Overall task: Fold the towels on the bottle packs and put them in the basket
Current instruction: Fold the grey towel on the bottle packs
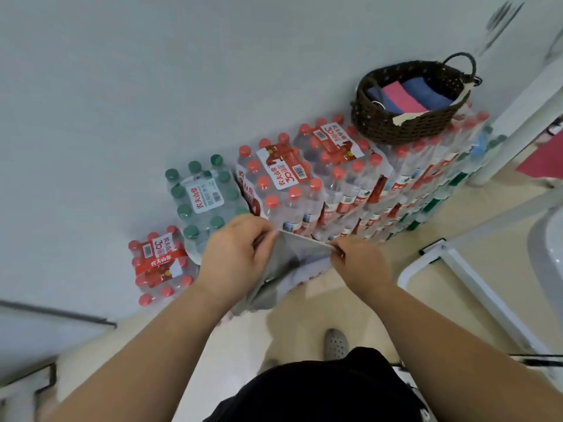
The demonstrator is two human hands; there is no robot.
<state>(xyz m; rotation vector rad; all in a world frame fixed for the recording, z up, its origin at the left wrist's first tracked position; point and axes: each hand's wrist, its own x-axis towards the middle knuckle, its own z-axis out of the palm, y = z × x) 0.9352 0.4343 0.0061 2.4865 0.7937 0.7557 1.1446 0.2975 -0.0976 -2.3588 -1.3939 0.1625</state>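
Head view: the person stands by a row of bottle packs (304,184) that sit on the floor (380,300) against a pale wall (152,86). Both hands hold one grey towel (283,269) up in the air, in front of the near packs. The left hand (234,254) pinches one top corner and the right hand (358,260) pinches the other, so the top edge runs straight between them. The rest of the towel hangs down loose and crumpled under the hands. Far to the right, a dark woven basket (396,129) sits on top of the tallest packs. Inside it lie a folded pink towel (402,99) and blue towels (438,92), side by side. A green-cap pack (204,196) sits left of the red-cap ones. A grey shoe (335,344) shows on the floor below the hands.
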